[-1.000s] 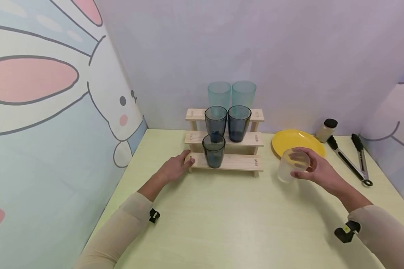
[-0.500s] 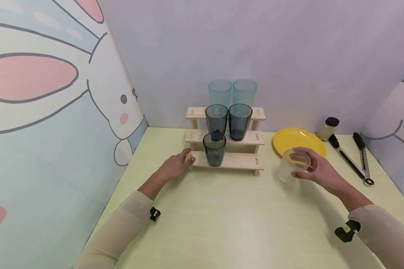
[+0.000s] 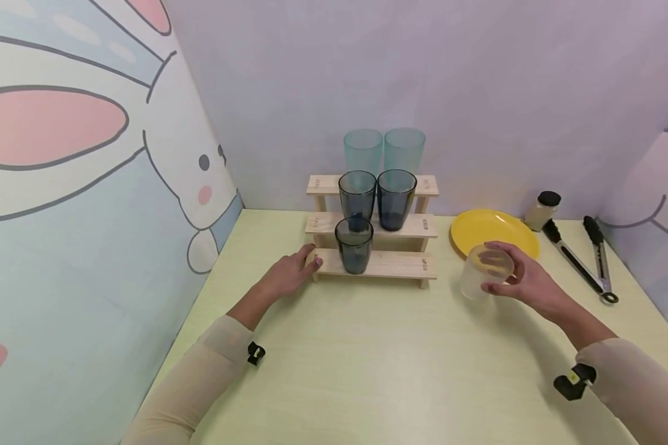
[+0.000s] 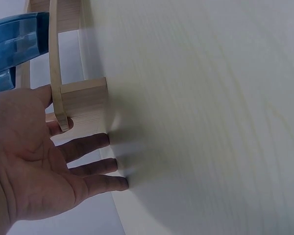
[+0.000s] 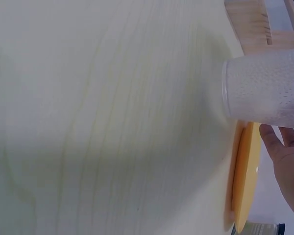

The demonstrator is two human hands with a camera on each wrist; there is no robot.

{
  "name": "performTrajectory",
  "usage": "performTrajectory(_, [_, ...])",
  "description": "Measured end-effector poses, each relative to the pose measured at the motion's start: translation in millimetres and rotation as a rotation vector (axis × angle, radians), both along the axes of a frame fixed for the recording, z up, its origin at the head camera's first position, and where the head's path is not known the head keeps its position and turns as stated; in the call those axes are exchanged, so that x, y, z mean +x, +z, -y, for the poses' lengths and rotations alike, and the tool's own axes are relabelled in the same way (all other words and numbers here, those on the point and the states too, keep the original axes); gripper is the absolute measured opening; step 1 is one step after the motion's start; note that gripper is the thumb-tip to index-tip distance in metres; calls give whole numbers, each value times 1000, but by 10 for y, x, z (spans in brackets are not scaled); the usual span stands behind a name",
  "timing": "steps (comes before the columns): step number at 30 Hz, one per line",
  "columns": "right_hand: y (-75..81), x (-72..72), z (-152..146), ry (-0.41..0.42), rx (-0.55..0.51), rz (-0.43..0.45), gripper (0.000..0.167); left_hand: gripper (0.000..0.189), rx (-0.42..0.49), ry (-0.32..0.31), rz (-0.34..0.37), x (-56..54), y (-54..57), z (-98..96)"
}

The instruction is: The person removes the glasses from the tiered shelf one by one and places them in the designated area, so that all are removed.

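My left hand (image 3: 289, 274) pinches the left end of the lowest board of a three-step wooden rack (image 3: 395, 264). In the left wrist view, thumb and forefinger are on either side of the board, and the other fingers (image 4: 94, 168) reach down to the tabletop. One dark grey-blue tumbler (image 3: 354, 247) stands on that low step. The middle step bears two more dark tumblers (image 3: 396, 203), and two pale teal tumblers (image 3: 404, 148) stand on the top one. Right of the rack, my right hand (image 3: 526, 281) grips a clear frosted cup (image 5: 264, 88) from its right side, upright at the table.
A yellow plate (image 3: 467, 228) lies just behind the frosted cup. Beyond it stand a small jar (image 3: 541, 213) with a black lid and black-tipped metal tongs (image 3: 581, 266), spread apart. Walls close off the table (image 3: 367, 358) at the back and both sides.
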State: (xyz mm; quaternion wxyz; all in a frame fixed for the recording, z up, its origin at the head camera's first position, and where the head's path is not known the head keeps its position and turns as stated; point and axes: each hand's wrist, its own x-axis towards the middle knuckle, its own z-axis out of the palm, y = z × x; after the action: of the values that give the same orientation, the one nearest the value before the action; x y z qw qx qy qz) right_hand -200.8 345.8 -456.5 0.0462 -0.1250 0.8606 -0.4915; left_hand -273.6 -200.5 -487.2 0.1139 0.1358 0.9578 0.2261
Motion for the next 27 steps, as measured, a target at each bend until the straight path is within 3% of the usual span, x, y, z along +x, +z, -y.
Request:
performTrajectory(1, [11,-2,2,-9,12,0,86,84,10,4,11,67,92,-26])
performTrajectory(4, [58,-8,10,-36,58,-9,87,77,16,9,17,153,199,-67])
performTrajectory(7, [122,-18,20,-52,88,-21,87,81,12,-1,5,135,184,-55])
performTrajectory(10, [203,-37,42,-54,85,-43,89,89,-7,-7,-14,6,13,-3])
performTrajectory(13, [294,-68,94,-59,55,-73,91,96,-5,-5,2,-38,-43,25])
performTrajectory(16, [389,-109,159,-71,61,-109,91,91,19,4,28,14,20,8])
performTrajectory(21, [534,-166,275,-81,121,-135,91,83,23,1,12,108,122,-30])
performTrajectory(27, [640,-233,481,-35,106,-172,91,80,20,13,32,152,197,-62])
